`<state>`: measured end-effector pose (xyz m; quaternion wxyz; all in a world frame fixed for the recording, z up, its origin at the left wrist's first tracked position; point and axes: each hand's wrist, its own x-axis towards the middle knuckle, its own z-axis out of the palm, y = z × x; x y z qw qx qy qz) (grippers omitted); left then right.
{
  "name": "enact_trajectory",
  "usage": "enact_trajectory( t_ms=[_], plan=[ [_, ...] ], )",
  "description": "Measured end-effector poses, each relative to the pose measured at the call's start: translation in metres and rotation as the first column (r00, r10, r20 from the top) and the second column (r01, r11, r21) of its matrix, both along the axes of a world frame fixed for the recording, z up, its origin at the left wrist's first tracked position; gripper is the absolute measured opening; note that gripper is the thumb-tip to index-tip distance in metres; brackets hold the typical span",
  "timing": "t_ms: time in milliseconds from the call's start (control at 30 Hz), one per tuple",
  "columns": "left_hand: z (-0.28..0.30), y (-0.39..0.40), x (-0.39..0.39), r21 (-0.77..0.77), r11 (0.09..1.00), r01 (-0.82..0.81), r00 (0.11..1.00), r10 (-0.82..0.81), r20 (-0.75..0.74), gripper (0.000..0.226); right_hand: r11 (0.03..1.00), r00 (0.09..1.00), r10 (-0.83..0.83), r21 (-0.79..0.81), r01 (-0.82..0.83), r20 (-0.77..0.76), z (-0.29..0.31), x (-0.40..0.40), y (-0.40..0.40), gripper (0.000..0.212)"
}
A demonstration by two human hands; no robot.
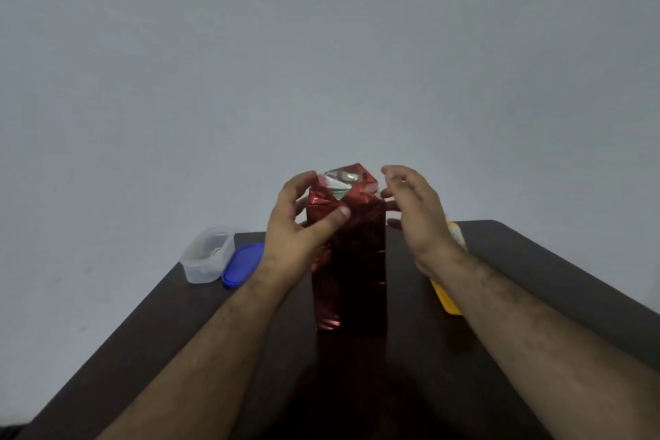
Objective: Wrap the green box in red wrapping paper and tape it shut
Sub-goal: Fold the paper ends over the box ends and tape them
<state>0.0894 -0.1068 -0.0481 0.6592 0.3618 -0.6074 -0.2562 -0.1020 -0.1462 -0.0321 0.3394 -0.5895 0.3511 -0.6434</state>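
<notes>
Forearms frame the upright box; left hand grips its red paper, right hand open beside.

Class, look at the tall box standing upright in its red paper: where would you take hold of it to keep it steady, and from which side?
Grip the wrapped box around its upper body, just under the unfolded top, coming in from the left as the left hand does. The box is tall and narrow, so it probably tips easily; its flat side faces suit a thumb-and-fingers clamp. The loose paper flaps at the top would likely crumple.
</notes>
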Motion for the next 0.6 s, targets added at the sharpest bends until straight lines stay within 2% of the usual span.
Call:
enact_trajectory(
  t_ms=[100, 167, 233, 267, 300, 333, 367, 400, 433, 500, 533, 567, 600],
  plan=[
    [-0.002, -0.002, -0.005, 0.072, 0.997, -0.023, 0.999, 0.021, 0.027, 0.12, 0.965, 0.967, -0.212, -0.19, 0.183, -0.144, 0.026, 0.0, 0.0, 0.034],
    [-0.004, -0.002, -0.009, 0.17, 0.985, -0.026, 1.0, 0.026, 0.0, 0.136, 0.922, 0.925, -0.287, -0.333, 0.196, -0.25, 0.045, 0.008, 0.004, 0.043],
    [-0.006, -0.005, -0.015, 0.231, 0.973, -0.013, 1.0, 0.018, -0.019, 0.135, 0.931, 0.868, -0.27, -0.343, 0.124, -0.417, 0.067, 0.021, 0.01, 0.054],
    [-0.008, -0.007, -0.017, 0.235, 0.972, -0.015, 1.0, 0.021, -0.021, 0.131, 0.943, 0.786, -0.289, -0.305, 0.134, -0.547, 0.077, 0.029, 0.012, 0.059],
    [-0.011, -0.009, -0.018, 0.22, 0.975, -0.022, 0.999, 0.029, -0.031, 0.127, 0.945, 0.658, -0.322, -0.272, 0.181, -0.681, 0.087, 0.038, 0.013, 0.061],
    [-0.013, -0.01, -0.02, 0.203, 0.979, -0.026, 0.998, 0.036, -0.045, 0.122, 0.942, 0.539, -0.33, -0.236, 0.237, -0.775, 0.097, 0.045, 0.015, 0.056],
    [-0.014, -0.01, -0.023, 0.186, 0.982, -0.033, 0.997, 0.044, -0.056, 0.113, 0.938, 0.484, -0.319, -0.198, 0.285, -0.815, 0.107, 0.051, 0.015, 0.047],
    [-0.015, -0.008, -0.025, 0.17, 0.985, -0.038, 0.997, 0.049, -0.063, 0.103, 0.939, 0.492, -0.297, -0.159, 0.304, -0.818, 0.115, 0.057, 0.017, 0.036],
    [-0.017, -0.008, -0.027, 0.158, 0.986, -0.042, 0.997, 0.053, -0.064, 0.095, 0.955, 0.567, -0.252, -0.105, 0.279, -0.784, 0.122, 0.06, 0.017, 0.028],
    [-0.022, -0.007, -0.031, 0.144, 0.988, -0.05, 0.995, 0.061, -0.073, 0.089, 0.994, 0.803, -0.082, 0.014, 0.112, -0.59, 0.133, 0.063, 0.019, 0.024],
    [-0.024, -0.007, -0.031, 0.143, 0.988, -0.054, 0.995, 0.065, -0.08, 0.089, 0.999, 0.879, -0.021, 0.011, 0.03, -0.476, 0.135, 0.064, 0.022, 0.023],
    [-0.025, -0.007, -0.031, 0.146, 0.988, -0.053, 0.993, 0.067, -0.092, 0.088, 0.999, 0.908, 0.003, -0.038, -0.021, -0.42, 0.138, 0.062, 0.025, 0.018],
    [-0.026, -0.008, -0.03, 0.15, 0.987, -0.051, 0.992, 0.068, -0.11, 0.086, 0.993, 0.887, -0.015, -0.108, -0.039, -0.461, 0.14, 0.059, 0.024, 0.021]
  ],
)
